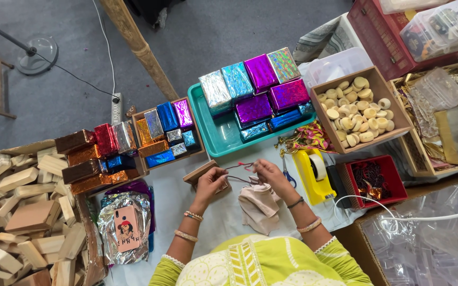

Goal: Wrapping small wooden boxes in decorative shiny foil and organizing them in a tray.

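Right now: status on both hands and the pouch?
Left hand and right hand pinch the dark drawstring, pulled apart. Beige pouch hangs below, mouth gathered. Wooden block behind left hand; scissors and yellow tape dispenser beside right.

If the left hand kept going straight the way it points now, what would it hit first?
Probably the small wooden block lying right by the left hand; beyond it, the box of foil-wrapped blocks. Depth is hard to judge from above.
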